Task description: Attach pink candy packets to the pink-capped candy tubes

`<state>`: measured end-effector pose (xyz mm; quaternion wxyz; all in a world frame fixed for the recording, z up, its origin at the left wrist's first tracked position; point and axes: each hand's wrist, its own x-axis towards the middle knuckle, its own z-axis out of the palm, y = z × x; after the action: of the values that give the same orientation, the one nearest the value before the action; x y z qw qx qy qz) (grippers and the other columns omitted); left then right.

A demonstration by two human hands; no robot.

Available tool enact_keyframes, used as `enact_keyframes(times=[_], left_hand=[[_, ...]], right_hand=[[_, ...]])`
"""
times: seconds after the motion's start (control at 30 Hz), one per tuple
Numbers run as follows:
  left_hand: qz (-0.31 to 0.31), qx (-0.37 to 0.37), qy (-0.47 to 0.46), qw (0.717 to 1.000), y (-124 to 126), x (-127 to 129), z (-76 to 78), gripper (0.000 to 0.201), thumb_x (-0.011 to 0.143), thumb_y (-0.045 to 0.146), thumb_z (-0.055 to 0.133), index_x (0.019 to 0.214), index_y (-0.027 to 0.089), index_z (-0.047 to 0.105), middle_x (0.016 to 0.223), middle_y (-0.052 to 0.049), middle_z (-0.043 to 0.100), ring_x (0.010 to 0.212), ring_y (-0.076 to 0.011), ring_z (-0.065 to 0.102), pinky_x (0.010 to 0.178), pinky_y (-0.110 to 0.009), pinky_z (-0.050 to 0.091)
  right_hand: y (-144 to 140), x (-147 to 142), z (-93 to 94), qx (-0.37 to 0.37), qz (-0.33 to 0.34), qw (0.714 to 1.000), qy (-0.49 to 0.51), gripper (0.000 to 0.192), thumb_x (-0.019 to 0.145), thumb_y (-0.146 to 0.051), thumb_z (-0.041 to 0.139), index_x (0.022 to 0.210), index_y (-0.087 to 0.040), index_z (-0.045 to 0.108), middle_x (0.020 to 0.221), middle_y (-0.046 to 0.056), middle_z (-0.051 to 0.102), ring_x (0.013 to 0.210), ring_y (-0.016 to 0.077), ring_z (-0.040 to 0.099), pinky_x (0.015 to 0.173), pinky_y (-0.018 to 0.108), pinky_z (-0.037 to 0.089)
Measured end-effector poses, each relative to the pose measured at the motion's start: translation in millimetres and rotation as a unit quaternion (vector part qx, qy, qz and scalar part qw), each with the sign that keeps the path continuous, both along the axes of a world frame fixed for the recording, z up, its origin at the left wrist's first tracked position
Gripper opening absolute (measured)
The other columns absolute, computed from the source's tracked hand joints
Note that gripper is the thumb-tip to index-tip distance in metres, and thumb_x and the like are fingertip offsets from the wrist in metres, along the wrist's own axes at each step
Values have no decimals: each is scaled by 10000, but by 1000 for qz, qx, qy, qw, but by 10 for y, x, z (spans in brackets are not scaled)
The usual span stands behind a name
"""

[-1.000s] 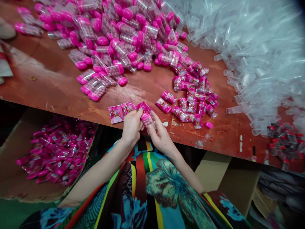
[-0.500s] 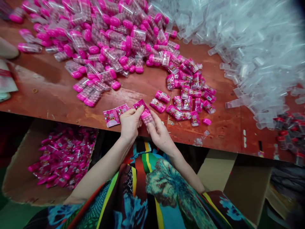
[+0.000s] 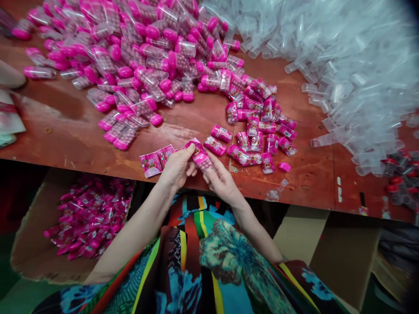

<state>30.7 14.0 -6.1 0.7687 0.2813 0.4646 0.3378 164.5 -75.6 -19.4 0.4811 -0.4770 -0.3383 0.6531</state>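
At the lower middle of the frame, just over the near edge of the desk (image 3: 65,131), the two hands meet around one small candy container (image 3: 203,162). The right hand (image 3: 222,183) has its grip closed on the container from below, with the pink balls visible through the clear wall. The left hand (image 3: 178,168) pinches with thumb and fingers the pink printed sleeve (image 3: 195,146) that sits on the upper end of the container. It seems the container is held steady by one hand so that the other can work the sleeve along it, and the hands stay close to the body and the desk edge for control.

Just left of the hands, a few flat sleeves (image 3: 156,159) lie on the desk, near enough for the left hand. To the right of the hands is a group of already wrapped containers (image 3: 262,131). In the upper left a big heap of unwrapped containers with pink caps (image 3: 137,56) covers the desk, and in the upper right a heap of empty clear tubes (image 3: 343,65). At the lower left, below the desk, a cardboard box (image 3: 29,257) holds many wrapped pieces. Nothing stands between the hands and these things.
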Motion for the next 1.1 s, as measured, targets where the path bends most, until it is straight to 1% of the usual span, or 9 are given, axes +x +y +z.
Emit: enact_keyframes(times=[0.13,0.3,0.4,0.5,0.57,0.7,0.87,1.0,1.1], left_hand=[[-5,40,45,998,96,-55,68,394,761,420,832,628,147,581,458,58,457,317,-23,306,337,-189,261],[101,74,93,988,273,-107,36,423,793,412,803,565,184,529,386,61,412,297,-50,333,336,-207,284],[85,69,73,991,356,-116,10,425,780,413,816,555,191,532,370,49,423,292,-65,349,332,-219,298],[48,31,41,998,379,-84,-23,414,766,419,823,570,185,544,388,41,450,298,-67,345,336,-225,320],[67,12,25,997,378,-65,-53,382,770,410,815,604,175,563,438,30,513,307,-60,333,343,-228,340],[124,9,16,992,381,-86,-58,317,802,432,779,731,158,636,662,-36,693,392,-68,437,411,-228,418],[150,63,13,987,370,-17,59,330,783,465,800,750,178,642,690,-11,667,550,-111,577,508,-223,453],[91,130,41,986,354,151,80,292,789,404,805,702,167,658,665,2,629,571,-96,542,543,-213,422],[38,147,69,986,323,226,50,262,802,342,790,661,161,661,642,9,605,574,-89,503,542,-203,387]], right_hand=[[-3,15,17,-23,17,1000,-1,608,947,-537,595,1486,-310,430,903,21,560,624,99,422,486,211,369],[-53,59,34,-48,1,998,28,622,957,-527,589,1500,-286,404,718,-47,446,518,72,316,414,179,246],[-59,66,-57,-47,-7,997,54,636,966,-513,579,1521,-288,368,691,-72,448,458,52,263,393,177,216],[6,61,-196,-32,-12,994,100,684,960,-511,577,1550,-290,312,690,-80,492,426,52,321,388,189,291],[65,64,-250,-10,-21,995,102,713,955,-519,574,1565,-298,281,730,-65,544,455,71,425,410,206,372],[120,79,-233,45,-22,999,21,655,972,-505,560,1555,-347,307,914,1,649,602,111,568,467,228,446],[86,54,-212,120,-23,988,-92,515,1011,-418,531,1508,-370,400,1009,19,665,740,131,606,651,280,539],[83,10,-157,148,8,972,-181,484,1031,-388,483,1508,-333,421,1118,38,686,879,161,657,874,371,571],[102,-19,-78,177,11,947,-269,427,1023,-368,492,1441,-281,506,1258,64,680,1053,198,668,990,409,543]])
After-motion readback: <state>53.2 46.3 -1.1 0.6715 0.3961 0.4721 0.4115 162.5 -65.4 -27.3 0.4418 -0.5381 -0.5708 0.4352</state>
